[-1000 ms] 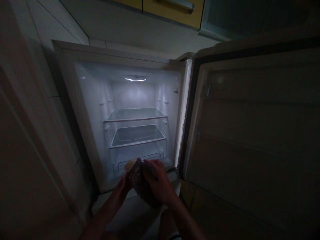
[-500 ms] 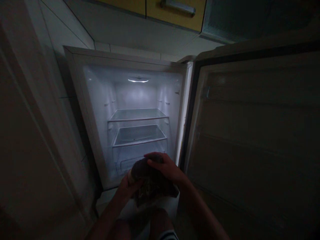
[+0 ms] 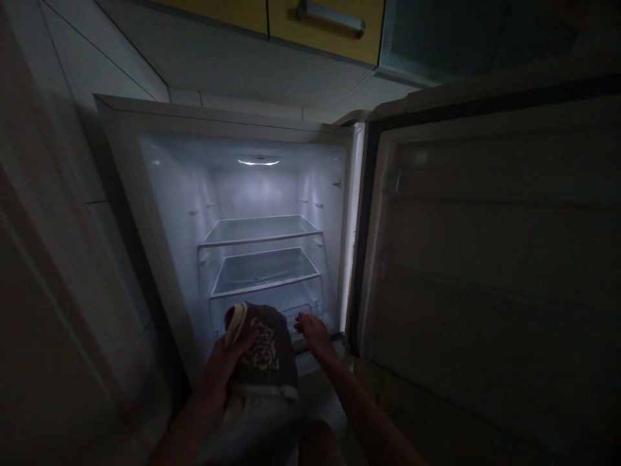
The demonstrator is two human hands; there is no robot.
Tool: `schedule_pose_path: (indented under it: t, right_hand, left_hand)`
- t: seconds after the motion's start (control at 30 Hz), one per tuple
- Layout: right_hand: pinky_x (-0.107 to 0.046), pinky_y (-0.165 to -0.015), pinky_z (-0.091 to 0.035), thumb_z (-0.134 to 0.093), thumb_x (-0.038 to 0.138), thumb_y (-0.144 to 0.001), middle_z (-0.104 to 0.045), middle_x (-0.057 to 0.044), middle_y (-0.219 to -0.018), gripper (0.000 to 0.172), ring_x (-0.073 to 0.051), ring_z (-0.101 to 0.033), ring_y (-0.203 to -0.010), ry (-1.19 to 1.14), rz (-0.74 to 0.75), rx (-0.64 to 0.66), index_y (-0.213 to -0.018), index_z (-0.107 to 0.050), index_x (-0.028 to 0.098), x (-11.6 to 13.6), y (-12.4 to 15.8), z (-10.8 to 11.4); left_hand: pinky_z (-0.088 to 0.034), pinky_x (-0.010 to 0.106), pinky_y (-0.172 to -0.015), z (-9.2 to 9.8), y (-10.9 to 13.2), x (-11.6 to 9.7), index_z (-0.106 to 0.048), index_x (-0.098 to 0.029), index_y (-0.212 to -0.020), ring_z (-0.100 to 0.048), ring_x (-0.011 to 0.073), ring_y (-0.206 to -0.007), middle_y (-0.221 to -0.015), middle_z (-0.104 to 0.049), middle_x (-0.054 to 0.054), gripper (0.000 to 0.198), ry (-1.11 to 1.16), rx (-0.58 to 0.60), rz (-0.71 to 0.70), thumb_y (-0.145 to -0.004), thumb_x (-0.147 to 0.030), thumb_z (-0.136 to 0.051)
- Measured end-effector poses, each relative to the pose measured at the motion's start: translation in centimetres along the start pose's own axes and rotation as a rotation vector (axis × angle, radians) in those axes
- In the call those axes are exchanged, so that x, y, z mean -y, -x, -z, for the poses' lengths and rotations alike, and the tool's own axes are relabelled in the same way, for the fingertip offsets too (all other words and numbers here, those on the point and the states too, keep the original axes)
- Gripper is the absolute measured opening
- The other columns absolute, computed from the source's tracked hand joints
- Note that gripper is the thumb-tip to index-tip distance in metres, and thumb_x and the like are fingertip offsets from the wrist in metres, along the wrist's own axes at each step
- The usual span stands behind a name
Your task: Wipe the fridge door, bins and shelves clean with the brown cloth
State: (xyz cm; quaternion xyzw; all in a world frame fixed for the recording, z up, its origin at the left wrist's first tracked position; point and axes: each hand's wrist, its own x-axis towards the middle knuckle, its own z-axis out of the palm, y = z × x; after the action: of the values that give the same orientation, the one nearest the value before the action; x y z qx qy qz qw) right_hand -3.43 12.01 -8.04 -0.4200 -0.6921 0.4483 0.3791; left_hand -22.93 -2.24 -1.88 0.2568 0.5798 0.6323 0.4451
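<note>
My left hand (image 3: 230, 359) grips a folded dark cloth (image 3: 272, 349), towel-like, with a pale curly pattern and a light border. The thumb lies over the patterned face. The cloth hangs in front of the lower part of the open fridge (image 3: 155, 110). To its right, my right hand (image 3: 313, 331) is off the cloth, its fingers loosely bent and holding nothing that I can see. Behind both hands is the fridge's bottom drawer (image 3: 301, 314), partly hidden by the cloth.
Two glass shelves (image 3: 262, 228) cross the lit fridge interior, under a lamp (image 3: 259, 161). The fridge door (image 3: 485, 239) stands wide open at right, in shadow. Yellow cabinets (image 3: 325, 39) are above. A pale wall edge (image 3: 48, 259) rises close on the left.
My right hand has let go of the cloth and moved away to its right. The cloth has turned in my left hand, so its pale pattern and border now face me.
</note>
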Motion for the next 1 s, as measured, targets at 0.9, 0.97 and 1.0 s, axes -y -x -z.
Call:
schedule_pose_path:
  t: [0.9, 0.97, 1.0]
  right_hand:
    - [-0.046, -0.105, -0.050, -0.072, 0.026, -0.096, -0.069, -0.008, -0.123, 0.033, -0.028, -0.061, -0.113, 0.757, 0.655, -0.122, -0.128, -0.062, 0.023, -13.3, -2.2, -3.6]
    - [-0.046, -0.105, -0.051, -0.072, 0.025, -0.095, -0.070, -0.009, -0.124, 0.037, -0.029, -0.061, -0.113, 0.763, 0.655, -0.128, -0.130, -0.062, 0.023, -13.4, -2.2, -3.4]
    - [-0.046, -0.104, -0.051, -0.073, 0.024, -0.095, -0.070, -0.009, -0.125, 0.038, -0.029, -0.062, -0.114, 0.757, 0.653, -0.127, -0.131, -0.061, 0.023, -13.5, -2.2, -3.4]
  left_hand:
    - [-0.027, 0.050, -0.138, -14.0, -24.4, -6.1, -0.056, -0.036, -0.165, -0.049, 0.0303, -0.162, -0.172, -0.055, 0.006, 0.069, -1.551, 0.319, -0.670, -0.100, -0.056, -0.065]
    - [-0.027, 0.051, -0.138, -16.0, -24.4, -5.2, -0.058, -0.038, -0.163, -0.049, 0.0298, -0.161, -0.171, -0.057, 0.004, 0.069, -1.506, 0.384, -0.712, -0.097, -0.055, -0.069]
    - [-0.029, 0.052, -0.137, -16.0, -24.6, -5.2, -0.059, -0.037, -0.162, -0.050, 0.0302, -0.160, -0.171, -0.058, 0.005, 0.067, -1.488, 0.380, -0.713, -0.098, -0.054, -0.069]
